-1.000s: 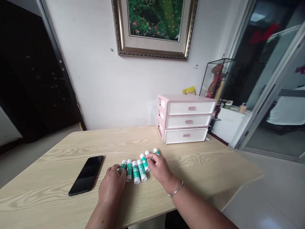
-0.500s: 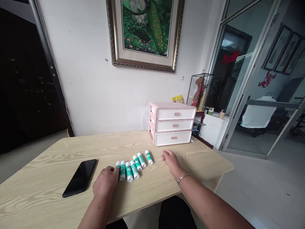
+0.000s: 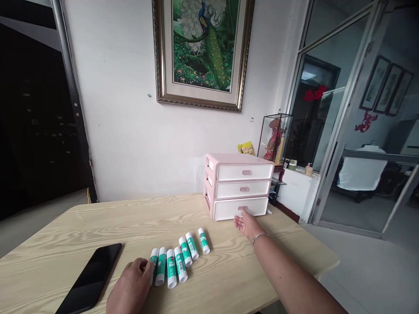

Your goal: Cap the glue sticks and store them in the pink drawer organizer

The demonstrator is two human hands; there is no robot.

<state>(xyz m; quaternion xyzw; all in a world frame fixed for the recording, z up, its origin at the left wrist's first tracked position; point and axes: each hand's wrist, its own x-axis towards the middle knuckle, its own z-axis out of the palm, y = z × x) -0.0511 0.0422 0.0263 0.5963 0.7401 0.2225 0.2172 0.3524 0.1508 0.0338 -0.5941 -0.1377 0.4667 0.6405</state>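
Observation:
Several green-and-white glue sticks [image 3: 170, 268] lie on the wooden table in a slanting row, the rightmost one a little apart. At the left end of the row, my left hand [image 3: 132, 281] has its fingers curled against the leftmost glue stick [image 3: 153, 261], covering part of it. A pink-and-white drawer unit [image 3: 240, 187] stands at the back with its three drawers closed. My right hand [image 3: 247, 223], palm turned partly up and fingers apart, reaches the pink handle [image 3: 242, 208] of the bottom drawer; nothing is held in it.
A black phone [image 3: 91, 277] lies on the table [image 3: 131, 218] to the left of my left hand. Behind the drawer unit are a yellow packet [image 3: 245, 148] and a glass display case [image 3: 275, 139]. The table's right edge and a glass door [image 3: 347, 131] are to the right.
My right hand has moved forward from the tabletop to the bottom drawer's handle, its fingers spreading. My left hand stays by the leftmost glue stick. The view has tipped up slightly.

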